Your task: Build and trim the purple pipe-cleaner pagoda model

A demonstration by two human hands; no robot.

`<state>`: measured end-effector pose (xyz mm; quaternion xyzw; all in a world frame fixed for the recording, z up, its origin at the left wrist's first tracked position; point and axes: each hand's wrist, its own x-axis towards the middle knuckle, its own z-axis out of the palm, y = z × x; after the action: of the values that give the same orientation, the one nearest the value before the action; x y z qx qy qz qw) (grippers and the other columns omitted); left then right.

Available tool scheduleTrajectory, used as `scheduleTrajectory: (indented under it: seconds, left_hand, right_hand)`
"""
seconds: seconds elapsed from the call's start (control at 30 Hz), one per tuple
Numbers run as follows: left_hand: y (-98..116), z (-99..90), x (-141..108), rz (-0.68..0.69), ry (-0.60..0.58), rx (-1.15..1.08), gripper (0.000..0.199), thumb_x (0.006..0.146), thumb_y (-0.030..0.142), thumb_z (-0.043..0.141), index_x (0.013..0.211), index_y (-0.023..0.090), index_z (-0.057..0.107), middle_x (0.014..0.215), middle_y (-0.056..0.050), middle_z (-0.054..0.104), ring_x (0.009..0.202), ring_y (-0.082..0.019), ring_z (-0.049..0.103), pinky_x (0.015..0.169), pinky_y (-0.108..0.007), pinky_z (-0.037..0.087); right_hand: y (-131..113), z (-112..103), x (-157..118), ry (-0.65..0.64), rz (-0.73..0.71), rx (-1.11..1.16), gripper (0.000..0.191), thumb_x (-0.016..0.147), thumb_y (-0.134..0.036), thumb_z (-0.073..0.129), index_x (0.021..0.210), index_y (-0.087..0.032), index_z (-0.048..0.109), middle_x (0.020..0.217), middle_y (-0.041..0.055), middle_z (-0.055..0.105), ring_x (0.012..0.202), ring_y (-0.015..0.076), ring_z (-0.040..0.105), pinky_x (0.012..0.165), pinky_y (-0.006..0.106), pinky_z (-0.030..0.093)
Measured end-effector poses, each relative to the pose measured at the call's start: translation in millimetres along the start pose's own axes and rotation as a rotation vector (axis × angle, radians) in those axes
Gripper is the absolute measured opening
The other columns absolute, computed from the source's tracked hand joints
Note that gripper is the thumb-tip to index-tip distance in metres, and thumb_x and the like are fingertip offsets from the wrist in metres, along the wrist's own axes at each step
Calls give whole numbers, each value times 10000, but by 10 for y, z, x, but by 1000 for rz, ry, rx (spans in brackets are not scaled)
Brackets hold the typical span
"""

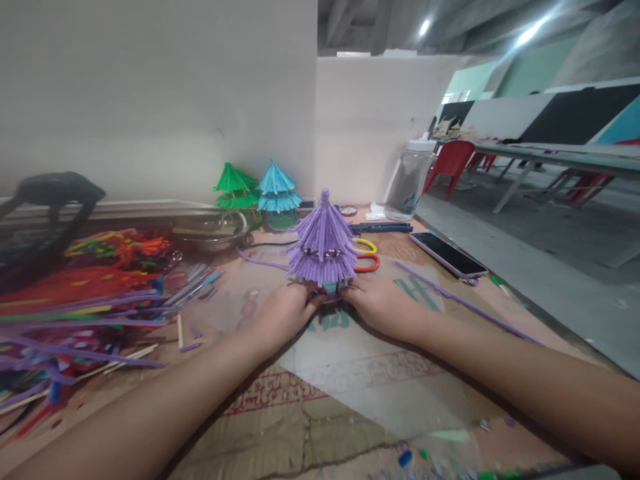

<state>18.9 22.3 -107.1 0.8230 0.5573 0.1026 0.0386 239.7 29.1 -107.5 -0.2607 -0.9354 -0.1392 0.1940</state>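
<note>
A purple two-tiered pavilion model [324, 243] with a pointed, ribbed roof stands upright at the middle of the work surface. Its base is held from both sides. My left hand [290, 310] has its fingers closed on the base's left edge, with the thumb in front. On the right edge, my right hand [373, 303] grips the base in the same way, its fingertips partly hidden under the lower roof. Behind stand a green model [235, 187] and a light blue model [278, 190], both of similar shape.
Colored stems [90, 287] lie heaped at the left, near a glass bowl [213, 230]. Scissors with yellow and red handles [367, 257] lie behind the model. At right are a phone [447, 255], a purple stem [465, 301] and a clear bottle [409, 180].
</note>
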Motion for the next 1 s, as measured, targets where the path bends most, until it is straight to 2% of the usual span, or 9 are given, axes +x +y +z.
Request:
scheduleTrajectory:
  seconds: [0.13,0.27,0.47,0.6,0.67,0.77,0.87,0.93,1.0]
  left_hand:
    - [5,5,6,8,14,-11,341,954,423,480,1021,196,725,898,-119,757,799,-256,710,702,-316,480]
    - [13,-1,6,7,11,-35,355,957,424,469,994,190,732,887,-123,754,793,-259,706,699,-320,477]
    - [-1,5,10,8,3,-27,365,959,451,466,1005,204,730,862,-108,749,772,-237,697,678,-300,465]
    - [-5,7,20,11,3,-34,360,956,451,473,995,204,732,862,-103,750,761,-233,696,666,-296,454]
    - [-8,5,25,33,14,-47,340,958,429,476,1003,207,730,873,-99,751,778,-234,697,682,-297,456]
    - [-15,6,28,46,20,-49,335,960,420,473,1011,206,726,872,-99,748,784,-240,695,689,-300,458]
    - [-26,7,30,29,18,-40,338,956,435,477,1009,208,722,855,-95,746,771,-237,694,679,-297,451]
    - [-31,3,34,17,15,-41,338,952,443,480,996,212,721,860,-95,748,776,-236,696,670,-294,443]
    - [-34,-3,39,-1,14,-40,339,948,449,482,972,210,721,873,-99,749,785,-238,696,664,-293,438]
  right_hand:
    - [-75,-55,39,-104,-54,-110,134,933,-123,510,909,-111,641,853,118,649,812,220,556,741,340,411]
    - [-184,-103,120,-167,-102,-205,143,948,-142,484,900,-115,616,823,114,651,766,225,561,722,352,380]
    - [-144,-99,101,-149,-75,-235,115,925,-133,495,890,-129,604,688,72,619,640,204,519,630,331,317]
    - [-97,-71,49,-113,-88,-211,140,925,-138,492,859,-132,615,764,94,644,705,208,540,669,330,335]
    - [-73,-49,36,-99,-47,-169,170,919,-131,485,833,-130,631,779,104,653,730,204,545,678,323,340]
    - [-24,-39,27,-58,149,4,216,923,-171,486,789,-135,651,741,89,654,680,174,533,638,297,333]
    - [22,-97,16,-53,344,337,368,957,-304,452,658,-154,605,612,39,593,564,133,470,577,272,320]
    - [34,-165,10,-126,397,633,500,983,-413,390,571,-170,534,525,3,510,503,111,416,534,257,310]
    - [32,-230,7,-259,385,883,569,967,-530,392,525,-181,473,482,-24,437,468,94,367,496,246,296]
